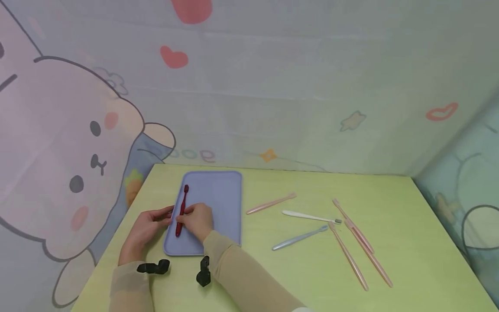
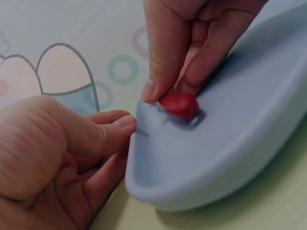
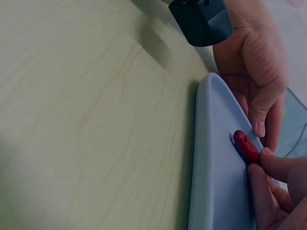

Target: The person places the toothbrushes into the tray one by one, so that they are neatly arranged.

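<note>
- Basically, your right hand has the red toothbrush: narrow grip, thumb and fingers pinching the handle's lower half.
- Brush sits at the tray's 9 o'clock side, bristle head toward 12, butt toward 6.
- Your left hand: narrow grip too, thumb and fingers on the tray rim at 9 o'clock.
- Handling, my guess: light, stiff plastic, not fragile; the glossy, rounded butt may roll or slip.
- Best hold: mid-handle, thumb opposite fingers; leave the thin neck and bristles alone, the neck would likely flex.
- Tray looks rigid, probably light, may skid on the desk if you push; steady it by the rim.
- Spare brushes lie on the desk, tray's 3 to 4 o'clock: white toothbrush, blue toothbrush, some pink ones.
</note>
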A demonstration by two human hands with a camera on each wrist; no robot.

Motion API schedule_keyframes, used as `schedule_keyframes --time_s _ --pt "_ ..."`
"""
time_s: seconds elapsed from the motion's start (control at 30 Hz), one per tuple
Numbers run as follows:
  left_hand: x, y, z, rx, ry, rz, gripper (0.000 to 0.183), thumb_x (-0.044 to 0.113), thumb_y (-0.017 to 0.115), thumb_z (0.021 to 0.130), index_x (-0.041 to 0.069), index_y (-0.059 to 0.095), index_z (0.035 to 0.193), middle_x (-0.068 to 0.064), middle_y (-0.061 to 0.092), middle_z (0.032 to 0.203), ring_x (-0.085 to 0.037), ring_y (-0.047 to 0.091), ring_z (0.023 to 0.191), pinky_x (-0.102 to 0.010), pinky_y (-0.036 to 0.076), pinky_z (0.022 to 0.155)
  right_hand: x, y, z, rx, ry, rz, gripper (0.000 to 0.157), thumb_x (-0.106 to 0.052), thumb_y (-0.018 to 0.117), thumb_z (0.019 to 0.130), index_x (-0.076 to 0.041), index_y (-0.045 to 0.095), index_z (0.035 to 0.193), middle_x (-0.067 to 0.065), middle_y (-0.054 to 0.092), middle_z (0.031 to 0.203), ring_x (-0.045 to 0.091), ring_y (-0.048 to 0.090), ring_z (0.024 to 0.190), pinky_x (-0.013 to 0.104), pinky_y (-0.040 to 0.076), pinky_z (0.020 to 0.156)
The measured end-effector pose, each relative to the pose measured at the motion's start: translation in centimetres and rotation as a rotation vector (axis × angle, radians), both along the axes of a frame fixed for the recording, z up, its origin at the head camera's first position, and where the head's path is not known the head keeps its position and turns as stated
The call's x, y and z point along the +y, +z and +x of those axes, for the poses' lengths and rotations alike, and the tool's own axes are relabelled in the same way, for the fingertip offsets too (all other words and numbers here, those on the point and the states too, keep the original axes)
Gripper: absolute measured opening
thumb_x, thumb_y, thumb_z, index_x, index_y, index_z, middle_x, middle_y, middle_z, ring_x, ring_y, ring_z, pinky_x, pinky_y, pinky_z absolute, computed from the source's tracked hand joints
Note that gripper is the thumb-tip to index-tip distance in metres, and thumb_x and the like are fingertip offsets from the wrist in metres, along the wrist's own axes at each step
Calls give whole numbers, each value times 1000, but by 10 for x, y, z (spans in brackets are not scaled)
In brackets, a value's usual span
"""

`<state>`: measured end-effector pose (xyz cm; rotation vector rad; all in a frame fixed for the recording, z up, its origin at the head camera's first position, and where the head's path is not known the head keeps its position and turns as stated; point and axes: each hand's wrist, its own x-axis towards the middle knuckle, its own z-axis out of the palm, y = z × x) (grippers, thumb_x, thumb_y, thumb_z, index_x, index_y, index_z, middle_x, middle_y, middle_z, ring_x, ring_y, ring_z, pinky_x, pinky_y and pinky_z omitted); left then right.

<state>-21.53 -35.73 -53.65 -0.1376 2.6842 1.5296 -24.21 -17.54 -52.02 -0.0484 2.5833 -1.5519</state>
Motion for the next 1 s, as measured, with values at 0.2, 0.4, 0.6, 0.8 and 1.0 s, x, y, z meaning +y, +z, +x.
schedule_keyframes --time_s 0.2,0.4,0.6,0.8,1.0 --pt "5 -2 -6 -9 -12 0 48 6 71 101 2 62 148 -24 71 133 -43 53 140 -59 32 121 5 -4 -6 33 8 22 24 -24 97 80 -8 84 93 -7 74 78 6 61 73 22 54 70" --pt "7 0 -9 -21 -12 6 48 4 69 101 2 62 148 -25 69 135 -45 49 142 -62 30 122 6 -4 -9 35 29 12 24 -24 96 82 -7 85 95 -8 74 77 5 62 73 23 54 69" --pt "5 0 -9 -29 -5 4 48 5 69 101 3 61 149 -26 69 136 -45 48 143 -63 28 122 4 -4 -9 21 46 -10 25 -23 96 82 -7 85 98 -8 75 75 2 62 70 22 53 68" --pt "1 -2 -6 -17 8 -13 48 6 71 101 2 62 148 -25 70 134 -45 50 141 -62 30 120 0 -7 -9 6 59 -11 25 -25 95 83 -8 85 98 -9 74 73 1 62 67 22 53 66" --pt "-3 -3 -3 -21 15 -9 49 7 71 101 4 62 148 -25 71 133 -44 50 141 -61 31 121 -1 -8 -8 -4 75 -14 25 -25 95 83 -9 85 99 -8 75 74 1 63 67 22 52 66"
